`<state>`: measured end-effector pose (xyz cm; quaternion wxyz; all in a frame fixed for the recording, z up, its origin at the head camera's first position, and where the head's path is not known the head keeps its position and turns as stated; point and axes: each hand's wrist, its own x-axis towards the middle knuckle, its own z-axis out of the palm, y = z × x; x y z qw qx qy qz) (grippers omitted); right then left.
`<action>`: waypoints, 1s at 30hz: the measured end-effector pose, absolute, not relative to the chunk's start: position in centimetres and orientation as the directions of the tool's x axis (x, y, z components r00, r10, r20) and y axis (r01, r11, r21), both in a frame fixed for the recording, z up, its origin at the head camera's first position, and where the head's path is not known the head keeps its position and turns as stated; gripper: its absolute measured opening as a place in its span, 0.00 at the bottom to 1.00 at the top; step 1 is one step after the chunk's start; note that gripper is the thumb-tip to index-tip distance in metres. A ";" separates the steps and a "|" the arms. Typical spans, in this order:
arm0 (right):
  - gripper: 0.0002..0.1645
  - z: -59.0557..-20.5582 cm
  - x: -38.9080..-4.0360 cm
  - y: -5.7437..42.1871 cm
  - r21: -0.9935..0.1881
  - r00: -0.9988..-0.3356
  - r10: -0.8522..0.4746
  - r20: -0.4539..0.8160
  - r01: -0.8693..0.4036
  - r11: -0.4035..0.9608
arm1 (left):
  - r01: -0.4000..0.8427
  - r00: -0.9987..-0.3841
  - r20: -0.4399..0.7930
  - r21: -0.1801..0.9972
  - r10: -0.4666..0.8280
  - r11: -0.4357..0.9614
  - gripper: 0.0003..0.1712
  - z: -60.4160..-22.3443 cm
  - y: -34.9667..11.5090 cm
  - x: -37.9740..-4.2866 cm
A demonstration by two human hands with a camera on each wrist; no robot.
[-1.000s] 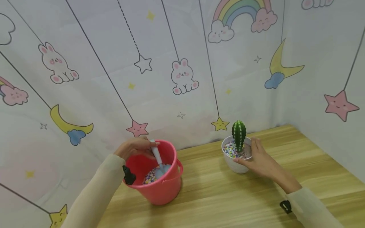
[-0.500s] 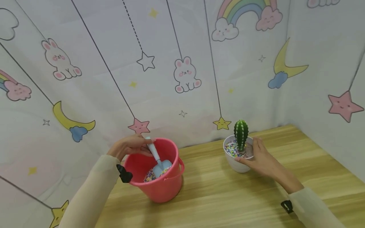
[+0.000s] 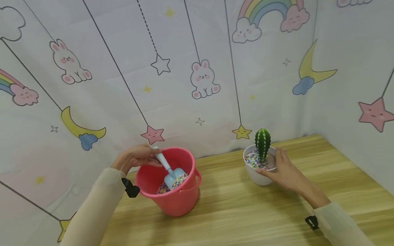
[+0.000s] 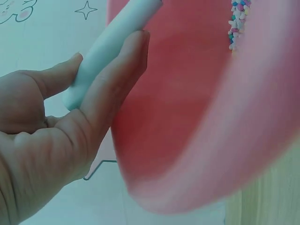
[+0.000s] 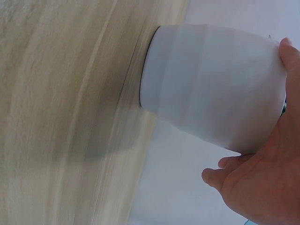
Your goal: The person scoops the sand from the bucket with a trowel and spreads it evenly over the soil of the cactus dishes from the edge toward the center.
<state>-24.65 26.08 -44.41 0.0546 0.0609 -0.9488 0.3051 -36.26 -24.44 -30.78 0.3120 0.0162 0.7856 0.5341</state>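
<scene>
My left hand point(image 3: 135, 158) grips the pale handle of a small light-blue toy shovel point(image 3: 161, 159), pinched between thumb and fingers in the left wrist view. Colourful beads point(image 3: 179, 181) lie on its blade, which is tilted inside a pink bucket point(image 3: 178, 206). More beads show at the bucket's bottom. On the right, my right hand point(image 3: 289, 172) holds a white flowerpot point(image 3: 258, 177) near its rim, thumb on the near side and fingers on the far side. A green cactus point(image 3: 263, 145) stands upright in the pot, with beads point(image 3: 253, 159) covering part of the surface around it.
Both containers stand on a wood-grain table point(image 3: 221, 212), the pot to the right of the bucket. Behind rises a pale cloth point(image 3: 172, 112) printed with rabbits, stars and moons. The bucket's handle point(image 3: 197, 182) hangs on its right side.
The shovel's blade has come up through the beads and now carries a heap of them. My left hand has shifted slightly leftward relative to the bucket. My right hand keeps its hold on the pot.
</scene>
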 end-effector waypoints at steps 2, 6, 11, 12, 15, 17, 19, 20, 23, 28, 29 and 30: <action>0.78 -44.3 -24.6 26.1 -0.574 -0.986 -0.085 0.144 -0.153 0.804 | -0.315 -0.808 -0.472 0.852 0.353 0.418 0.28 -30.9 -24.7 -36.1; 0.78 -44.3 -24.6 26.2 -0.571 -0.985 -0.090 0.144 -0.157 0.806 | -0.320 -0.814 -0.462 0.862 0.351 0.393 0.27 -31.3 -25.3 -36.0; 0.78 -44.5 -24.6 26.2 -0.563 -0.987 -0.092 0.133 -0.152 0.812 | -0.341 -0.831 -0.446 0.880 0.332 0.329 0.27 -31.7 -26.2 -35.7; 0.79 -44.5 -24.6 26.2 -0.562 -0.987 -0.092 0.131 -0.150 0.813 | -0.350 -0.838 -0.443 0.884 0.318 0.309 0.28 -31.8 -26.4 -35.6; 0.79 -44.5 -24.7 26.1 -0.560 -0.988 -0.091 0.127 -0.147 0.815 | -0.365 -0.859 -0.428 0.897 0.280 0.251 0.28 -31.8 -27.0 -35.3; 0.79 -44.5 -24.7 26.1 -0.561 -0.988 -0.090 0.124 -0.144 0.815 | -0.373 -0.868 -0.421 0.903 0.265 0.213 0.27 -31.8 -27.4 -35.2; 0.79 -44.5 -24.7 26.1 -0.565 -0.989 -0.088 0.122 -0.142 0.813 | -0.380 -0.875 -0.416 0.907 0.248 0.181 0.27 -31.9 -27.9 -35.2; 0.79 -44.5 -24.7 26.1 -0.567 -0.989 -0.087 0.120 -0.140 0.812 | -0.384 -0.877 -0.415 0.908 0.242 0.167 0.26 -31.9 -28.1 -35.2; 0.79 -44.5 -24.7 26.1 -0.567 -0.989 -0.085 0.118 -0.138 0.812 | -0.394 -0.885 -0.411 0.911 0.219 0.121 0.23 -32.0 -28.6 -35.1; 0.79 -44.5 -24.8 26.2 -0.571 -0.989 -0.086 0.119 -0.139 0.809 | -0.411 -0.888 -0.412 0.910 0.204 0.050 0.18 -32.2 -29.1 -34.9; 0.79 -44.4 -24.8 26.2 -0.574 -0.989 -0.086 0.118 -0.138 0.807 | -0.419 -0.887 -0.417 0.907 0.197 0.032 0.17 -32.2 -29.2 -34.8; 0.79 -44.4 -24.7 26.2 -0.576 -0.989 -0.087 0.115 -0.138 0.806 | -0.423 -0.887 -0.418 0.906 0.195 0.017 0.16 -32.2 -29.3 -34.7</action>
